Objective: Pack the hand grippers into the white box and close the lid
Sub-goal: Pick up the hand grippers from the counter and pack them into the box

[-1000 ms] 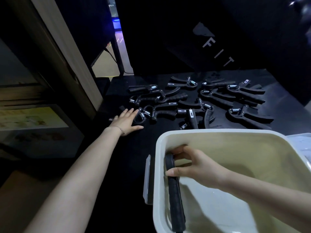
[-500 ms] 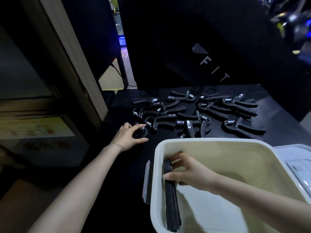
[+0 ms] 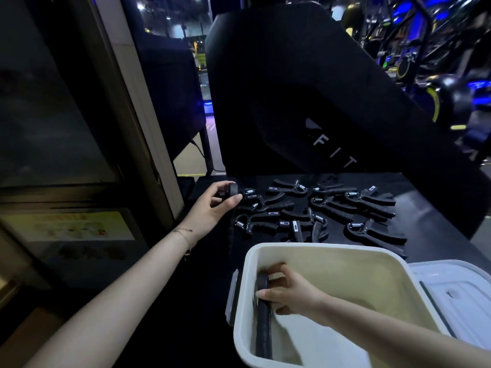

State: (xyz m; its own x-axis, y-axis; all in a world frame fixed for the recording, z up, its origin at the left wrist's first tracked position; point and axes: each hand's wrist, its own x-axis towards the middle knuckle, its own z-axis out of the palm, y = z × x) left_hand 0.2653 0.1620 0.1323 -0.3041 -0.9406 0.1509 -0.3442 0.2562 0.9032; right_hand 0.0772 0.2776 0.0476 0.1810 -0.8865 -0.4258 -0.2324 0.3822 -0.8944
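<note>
Lifted off the desk since a moment ago, the left hand pinches one hand gripper at centre frame. Lower down, the right hand, fingers curled, holds another gripper against the white box inner wall.

One head-worn wide-angle view looks forward and down over the table; box close at 6 o'clock, grippers beyond at 12.

1. It's dim around my hands; the black table swallows detail.
2. The white box under my right hand is brightest.
3. Blue lights beyond blur; edges bow.
</note>
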